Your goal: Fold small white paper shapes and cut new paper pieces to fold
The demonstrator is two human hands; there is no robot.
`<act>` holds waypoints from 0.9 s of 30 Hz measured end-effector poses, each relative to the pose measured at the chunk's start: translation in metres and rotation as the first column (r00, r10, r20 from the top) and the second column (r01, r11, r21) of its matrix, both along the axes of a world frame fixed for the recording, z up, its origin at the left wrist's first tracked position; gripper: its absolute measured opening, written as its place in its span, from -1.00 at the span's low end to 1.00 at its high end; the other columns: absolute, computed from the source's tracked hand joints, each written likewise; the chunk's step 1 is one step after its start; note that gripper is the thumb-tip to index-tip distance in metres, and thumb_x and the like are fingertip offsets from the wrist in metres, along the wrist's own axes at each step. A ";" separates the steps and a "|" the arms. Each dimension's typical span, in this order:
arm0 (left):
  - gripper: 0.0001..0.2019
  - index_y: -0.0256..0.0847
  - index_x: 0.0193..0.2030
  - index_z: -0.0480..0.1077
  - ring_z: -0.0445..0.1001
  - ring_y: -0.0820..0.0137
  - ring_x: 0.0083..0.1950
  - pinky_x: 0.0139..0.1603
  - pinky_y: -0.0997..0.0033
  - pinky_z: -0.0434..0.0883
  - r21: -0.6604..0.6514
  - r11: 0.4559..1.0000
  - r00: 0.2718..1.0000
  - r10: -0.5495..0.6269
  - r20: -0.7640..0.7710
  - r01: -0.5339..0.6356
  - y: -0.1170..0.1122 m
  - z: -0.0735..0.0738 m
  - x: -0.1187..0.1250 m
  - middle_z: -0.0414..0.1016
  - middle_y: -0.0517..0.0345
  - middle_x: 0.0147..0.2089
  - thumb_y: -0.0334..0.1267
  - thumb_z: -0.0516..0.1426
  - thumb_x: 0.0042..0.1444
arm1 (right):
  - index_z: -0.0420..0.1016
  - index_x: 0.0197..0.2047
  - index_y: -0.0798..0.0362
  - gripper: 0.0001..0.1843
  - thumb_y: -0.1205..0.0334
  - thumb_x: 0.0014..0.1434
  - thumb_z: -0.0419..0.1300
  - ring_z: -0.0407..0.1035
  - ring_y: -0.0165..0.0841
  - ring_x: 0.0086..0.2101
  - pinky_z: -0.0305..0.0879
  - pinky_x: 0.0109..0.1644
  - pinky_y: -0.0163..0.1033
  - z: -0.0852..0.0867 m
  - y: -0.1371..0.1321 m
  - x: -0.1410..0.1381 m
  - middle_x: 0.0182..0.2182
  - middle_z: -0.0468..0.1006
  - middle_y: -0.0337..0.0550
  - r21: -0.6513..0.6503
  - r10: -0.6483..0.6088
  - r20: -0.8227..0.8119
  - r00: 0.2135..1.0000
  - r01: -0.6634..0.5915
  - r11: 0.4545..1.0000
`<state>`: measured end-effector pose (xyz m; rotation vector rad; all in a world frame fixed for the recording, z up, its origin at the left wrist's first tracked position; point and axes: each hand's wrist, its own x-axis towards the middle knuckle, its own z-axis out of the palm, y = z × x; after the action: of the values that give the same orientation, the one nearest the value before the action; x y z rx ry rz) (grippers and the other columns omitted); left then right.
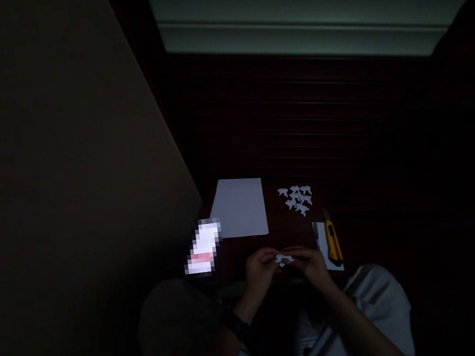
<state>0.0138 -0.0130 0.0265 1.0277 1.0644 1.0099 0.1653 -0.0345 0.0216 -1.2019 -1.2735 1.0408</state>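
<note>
Left hand (261, 270) and right hand (313, 266) pinched 1 white paper piece (284, 259); yellow utility knife (334, 244) lay at 3 o'clock.

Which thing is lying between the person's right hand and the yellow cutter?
In the head view, a white paper lies between the right hand and the yellow cutter, which partly overlaps it.

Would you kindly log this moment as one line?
left hand: holds paper piece | right hand: holds same piece | beyond: white sheet, paper shapes | right: yellow cutter | left: lit screen
</note>
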 end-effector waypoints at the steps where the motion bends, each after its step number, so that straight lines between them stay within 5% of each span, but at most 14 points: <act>1: -0.84 -0.30 -0.36 0.44 0.52 0.36 -0.39 -0.47 0.48 0.46 0.022 1.000 1.000 0.008 0.001 -0.008 -0.001 0.000 0.001 0.54 0.08 -0.38 -0.31 0.22 -0.14 | 0.59 -0.34 -0.04 -0.86 0.17 -0.04 0.30 0.44 -0.24 -0.20 0.34 -0.07 -0.14 0.003 -0.001 -0.001 -0.24 0.58 -0.13 0.020 -0.009 -0.005 1.000 0.009 1.000; 8: -0.88 -0.29 -0.37 0.49 0.52 0.31 -0.19 -0.09 0.32 0.44 0.230 0.973 0.996 0.052 -0.065 -0.036 0.000 -0.002 0.000 0.57 0.02 -0.26 -0.37 0.21 -0.12 | 0.60 -0.33 -0.08 -0.86 0.18 -0.04 0.31 0.40 -0.30 -0.22 0.34 -0.14 -0.20 0.015 -0.003 0.004 -0.27 0.51 -0.14 0.090 -0.055 0.132 0.990 0.044 0.995; 13: -0.90 -0.26 -0.38 0.51 0.52 0.31 -0.21 -0.12 0.32 0.43 0.342 0.940 0.989 0.044 -0.144 0.008 0.007 -0.002 -0.003 0.56 0.03 -0.28 -0.34 0.20 -0.08 | 0.60 -0.30 -0.08 -0.82 0.14 -0.05 0.31 0.41 -0.31 -0.28 0.35 -0.22 -0.25 0.014 0.000 0.008 -0.32 0.52 -0.15 0.032 0.006 0.136 0.991 -0.011 0.999; 21: -0.87 -0.29 -0.34 0.51 0.53 0.32 -0.24 -0.14 0.37 0.44 0.246 0.966 0.992 -0.048 -0.114 0.075 0.009 -0.003 -0.004 0.57 0.04 -0.30 -0.35 0.21 -0.09 | 0.61 -0.35 -0.02 -0.82 0.13 -0.05 0.29 0.49 -0.23 -0.31 0.39 -0.19 -0.18 0.008 0.004 0.015 -0.37 0.61 -0.16 -0.119 0.039 0.056 0.998 -0.032 0.992; 27: -0.83 -0.29 -0.29 0.52 0.53 0.31 -0.22 -0.14 0.37 0.44 0.286 0.939 0.977 -0.153 -0.151 0.191 0.007 0.007 -0.010 0.57 0.01 -0.27 -0.34 0.23 -0.08 | 0.61 -0.42 -0.02 -0.88 0.16 -0.06 0.29 0.50 -0.24 -0.33 0.41 -0.21 -0.20 0.010 0.003 0.017 -0.38 0.61 -0.15 -0.093 0.028 0.031 0.999 -0.025 0.995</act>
<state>0.0041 -0.0063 0.0340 1.4237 0.9202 0.9906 0.1818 -0.0320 0.0312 -1.2796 -1.2814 1.1145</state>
